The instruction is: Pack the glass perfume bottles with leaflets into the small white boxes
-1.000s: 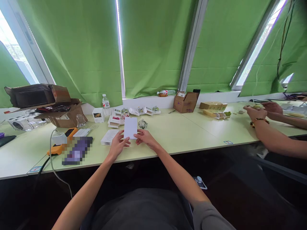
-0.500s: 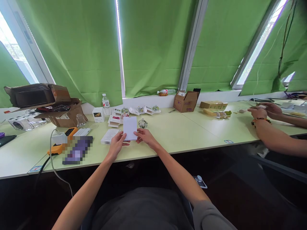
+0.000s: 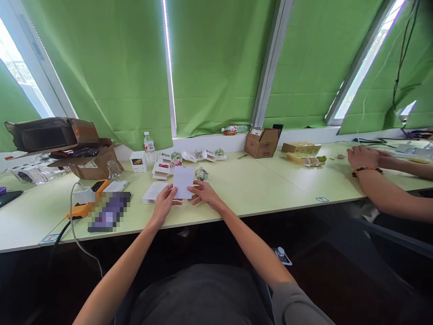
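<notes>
A plain white card is held up at chest height above the table's front part. My left hand pinches its lower left edge, and the fingers of my right hand grip its lower right corner. Whether it is one sheet or a folded piece, I cannot tell. A white box with a barcode lies on the table beside my left hand. Just beyond my right hand sits a small round ornament in clear wrap. Behind the card, several small opened white cartons and wrapped pieces lie in a loose group.
To the left are a purple blurred phone, an orange device with cables, and brown cartons. A water bottle stands at the back. An open cardboard box is right of centre; a co-worker's hands are far right.
The card has tilted slightly and sits a touch lower, with both my hands still on it. At the right, the co-worker's hands have shifted a little left and closer together.
</notes>
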Action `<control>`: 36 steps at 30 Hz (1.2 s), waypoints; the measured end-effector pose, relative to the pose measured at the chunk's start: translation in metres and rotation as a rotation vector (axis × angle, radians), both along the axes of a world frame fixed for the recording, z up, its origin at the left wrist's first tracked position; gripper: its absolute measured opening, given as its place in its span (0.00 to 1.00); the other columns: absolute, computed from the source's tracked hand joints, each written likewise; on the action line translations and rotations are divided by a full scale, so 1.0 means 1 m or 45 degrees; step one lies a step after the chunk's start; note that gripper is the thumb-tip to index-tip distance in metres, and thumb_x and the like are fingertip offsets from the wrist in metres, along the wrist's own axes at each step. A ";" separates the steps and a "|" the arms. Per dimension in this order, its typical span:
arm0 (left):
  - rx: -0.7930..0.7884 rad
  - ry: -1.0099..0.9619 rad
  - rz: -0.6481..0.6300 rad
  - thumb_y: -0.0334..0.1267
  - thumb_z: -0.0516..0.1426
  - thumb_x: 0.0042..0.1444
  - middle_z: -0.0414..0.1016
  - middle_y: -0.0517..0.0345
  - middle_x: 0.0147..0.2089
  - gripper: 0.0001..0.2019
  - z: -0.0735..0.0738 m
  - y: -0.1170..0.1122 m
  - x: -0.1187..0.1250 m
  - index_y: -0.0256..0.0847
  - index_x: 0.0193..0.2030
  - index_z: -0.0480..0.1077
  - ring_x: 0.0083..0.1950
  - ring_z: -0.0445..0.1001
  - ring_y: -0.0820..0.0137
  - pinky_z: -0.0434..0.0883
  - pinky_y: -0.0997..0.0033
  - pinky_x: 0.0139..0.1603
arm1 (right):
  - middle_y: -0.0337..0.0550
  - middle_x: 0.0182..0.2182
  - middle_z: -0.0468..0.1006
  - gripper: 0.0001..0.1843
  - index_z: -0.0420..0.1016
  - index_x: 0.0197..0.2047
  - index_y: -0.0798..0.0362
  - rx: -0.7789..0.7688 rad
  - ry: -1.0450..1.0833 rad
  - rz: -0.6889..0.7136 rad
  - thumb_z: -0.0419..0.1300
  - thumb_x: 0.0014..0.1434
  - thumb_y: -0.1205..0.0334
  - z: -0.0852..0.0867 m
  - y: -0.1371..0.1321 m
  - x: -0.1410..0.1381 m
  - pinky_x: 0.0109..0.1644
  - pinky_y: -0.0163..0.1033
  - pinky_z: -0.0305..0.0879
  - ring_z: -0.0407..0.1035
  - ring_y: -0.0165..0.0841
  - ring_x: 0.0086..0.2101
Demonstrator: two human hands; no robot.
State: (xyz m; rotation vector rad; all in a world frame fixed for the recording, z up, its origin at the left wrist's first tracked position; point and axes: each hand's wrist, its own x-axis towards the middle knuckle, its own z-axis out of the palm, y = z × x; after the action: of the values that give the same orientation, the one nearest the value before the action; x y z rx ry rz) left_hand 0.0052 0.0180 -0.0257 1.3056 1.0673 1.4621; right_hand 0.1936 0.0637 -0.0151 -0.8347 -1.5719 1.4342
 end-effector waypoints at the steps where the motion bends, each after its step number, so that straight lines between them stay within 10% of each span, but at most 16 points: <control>1: -0.003 -0.002 0.004 0.48 0.59 0.57 0.75 0.46 0.49 0.24 0.000 0.000 0.000 0.38 0.57 0.67 0.39 0.78 0.65 0.80 0.65 0.32 | 0.51 0.39 0.79 0.29 0.69 0.53 0.55 0.001 -0.003 0.011 0.66 0.54 0.48 0.000 0.000 0.000 0.28 0.37 0.77 0.77 0.36 0.29; 36: 0.029 0.094 0.055 0.50 0.58 0.58 0.74 0.47 0.49 0.22 -0.005 0.003 0.000 0.38 0.53 0.68 0.39 0.77 0.66 0.79 0.66 0.31 | 0.49 0.37 0.81 0.27 0.73 0.51 0.55 0.059 0.040 0.015 0.68 0.52 0.50 0.003 -0.002 -0.002 0.34 0.38 0.77 0.76 0.35 0.35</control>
State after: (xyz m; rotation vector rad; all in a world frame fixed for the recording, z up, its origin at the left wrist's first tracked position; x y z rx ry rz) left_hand 0.0052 0.0206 -0.0302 1.3692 1.1364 1.4713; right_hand 0.1919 0.0619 -0.0122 -0.7737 -1.5826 1.4075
